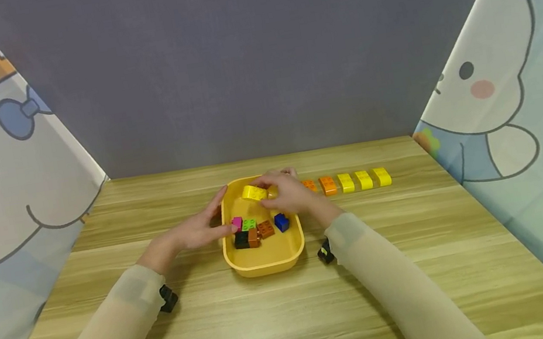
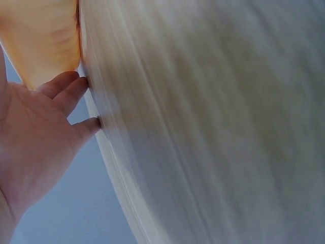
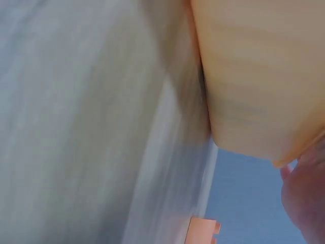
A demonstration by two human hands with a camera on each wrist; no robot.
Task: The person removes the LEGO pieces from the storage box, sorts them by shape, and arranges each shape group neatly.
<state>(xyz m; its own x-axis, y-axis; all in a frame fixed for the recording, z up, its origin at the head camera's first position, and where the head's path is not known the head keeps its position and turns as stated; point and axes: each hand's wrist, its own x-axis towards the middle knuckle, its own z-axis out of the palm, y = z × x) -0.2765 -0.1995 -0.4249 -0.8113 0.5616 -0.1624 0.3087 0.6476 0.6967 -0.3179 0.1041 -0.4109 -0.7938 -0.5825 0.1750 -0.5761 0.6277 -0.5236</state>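
Observation:
A yellow plastic tub (image 1: 265, 266) stands on the table in the head view. My right hand (image 1: 288, 192) reaches over its far right side and pinches a yellow building block (image 1: 252, 192) between thumb and fingers. Inside the tub lie a pink block (image 1: 237, 223), a light green block (image 1: 249, 224), a black block (image 1: 242, 240), brown blocks (image 1: 265, 229) and a blue block (image 1: 282, 222). My left hand (image 1: 198, 228) spreads at the tub's left wall, its thumb over the rim by the pink block. In the left wrist view its fingers (image 2: 71, 96) lie against the tub's outside.
To the right of the tub runs a row of blocks, with orange blocks (image 1: 328, 185) nearer the tub and yellow blocks (image 1: 364, 180) farther right. The wooden table (image 1: 274, 323) ends at a grey back panel (image 1: 244, 67). Printed curtains hang on both sides.

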